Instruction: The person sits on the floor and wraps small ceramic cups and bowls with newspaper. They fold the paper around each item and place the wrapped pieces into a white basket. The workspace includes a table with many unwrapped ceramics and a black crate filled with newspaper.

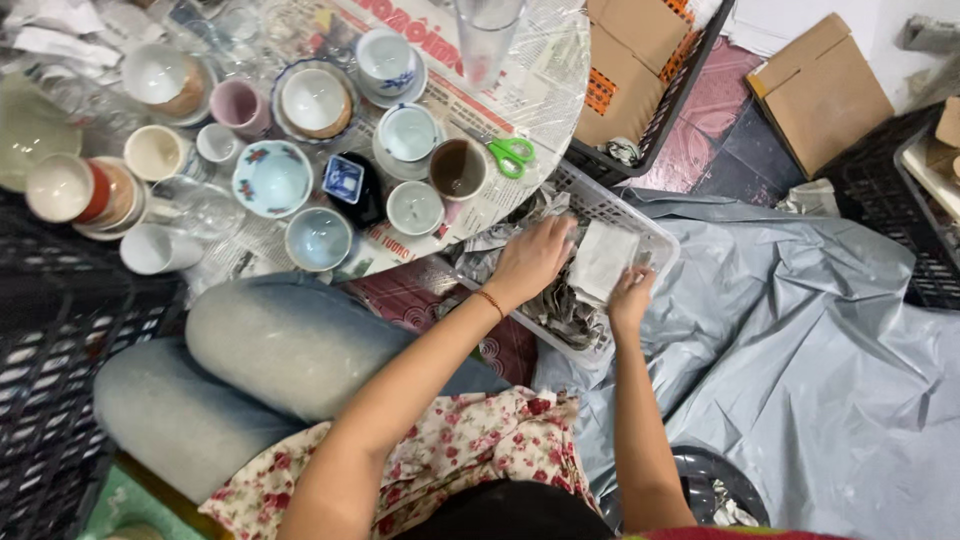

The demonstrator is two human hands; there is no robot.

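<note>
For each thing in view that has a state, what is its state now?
White plastic basket: filled with crumpled newspaper.
White paper-wrapped bundle: lying in the basket, held by both hands.
Left hand: resting on the bundle.
Right hand: gripping the bundle's edge.
Green-handled scissors: lying on the table, blades hidden.
Brown-lined ceramic cup: upright, empty.

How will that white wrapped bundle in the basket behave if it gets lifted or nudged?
The bundle is probably soft outside and fragile inside: its wrap looks like paper, and ceramic cups crowd the table. It lies flat, so it seems unlikely to roll. Both the left hand and the right hand are at it, on crumpled newspaper in the basket, which should cushion a nudge.
</note>
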